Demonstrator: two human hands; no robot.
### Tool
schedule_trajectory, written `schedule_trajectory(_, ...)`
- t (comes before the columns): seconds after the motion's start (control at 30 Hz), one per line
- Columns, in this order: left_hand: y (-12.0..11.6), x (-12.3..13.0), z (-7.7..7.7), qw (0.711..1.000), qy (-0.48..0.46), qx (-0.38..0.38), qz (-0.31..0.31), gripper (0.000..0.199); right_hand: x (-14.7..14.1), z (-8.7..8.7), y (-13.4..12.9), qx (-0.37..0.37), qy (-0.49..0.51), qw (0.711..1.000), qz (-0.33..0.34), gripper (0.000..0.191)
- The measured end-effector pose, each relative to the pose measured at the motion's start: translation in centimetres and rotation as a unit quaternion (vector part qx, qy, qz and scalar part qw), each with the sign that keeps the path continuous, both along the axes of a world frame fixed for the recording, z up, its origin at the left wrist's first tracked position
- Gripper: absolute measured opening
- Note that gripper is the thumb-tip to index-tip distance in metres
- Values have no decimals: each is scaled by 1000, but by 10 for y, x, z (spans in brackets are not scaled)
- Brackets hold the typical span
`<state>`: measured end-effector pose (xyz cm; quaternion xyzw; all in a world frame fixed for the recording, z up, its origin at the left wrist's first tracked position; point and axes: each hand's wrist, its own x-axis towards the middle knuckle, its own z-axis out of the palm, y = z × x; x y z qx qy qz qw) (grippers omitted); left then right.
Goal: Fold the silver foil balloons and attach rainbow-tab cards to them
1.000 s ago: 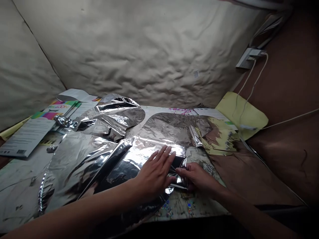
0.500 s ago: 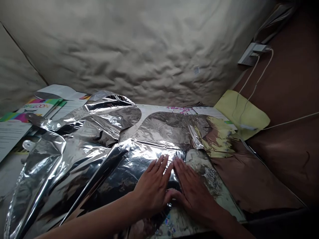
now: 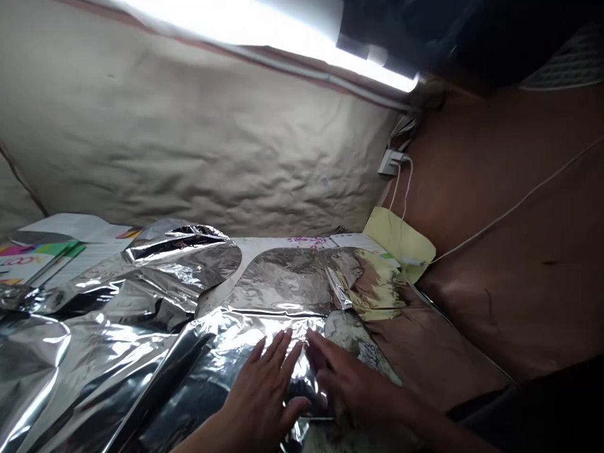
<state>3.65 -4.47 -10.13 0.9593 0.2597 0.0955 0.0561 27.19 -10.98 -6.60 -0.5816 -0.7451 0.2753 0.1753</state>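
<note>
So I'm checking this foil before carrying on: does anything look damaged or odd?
Yes. At the far right end of the silver foil sheet, a patchy yellow area breaks up the mirror finish, as if the silver has flaked or worn away. The foil under the left hand is also creased.

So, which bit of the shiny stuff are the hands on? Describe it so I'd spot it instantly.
Start at the crinkled beige wall, then drop to the silver foil spread on the tabletop below it. It's the foil's nearest stretch, dark and mirror-like, under the left hand and right hand; the rounded lobes farther back are untouched.
</note>
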Motion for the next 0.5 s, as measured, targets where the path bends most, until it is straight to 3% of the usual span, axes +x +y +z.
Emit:
schedule_trajectory(0.07,8,-3,0,999,5,17,31,70,32,24,35,22,11,995,-96,57)
schedule_trajectory(0.13,13,-5,2,998,-2,41,55,61,68,50,81,77,-119,969,-205,48)
schedule_trajectory(0.27,20,-7,-1,994,-42,99,29,56,124,86,172,85,-202,920,-324,45)
schedule_trajectory(0.4,34,-5,-28,985,-73,155,-13,72,138,89,223,72,-249,884,-390,42)
schedule_trajectory(0.5,47,-4,-53,982,-66,177,-2,63,140,80,240,56,-268,878,-392,37)
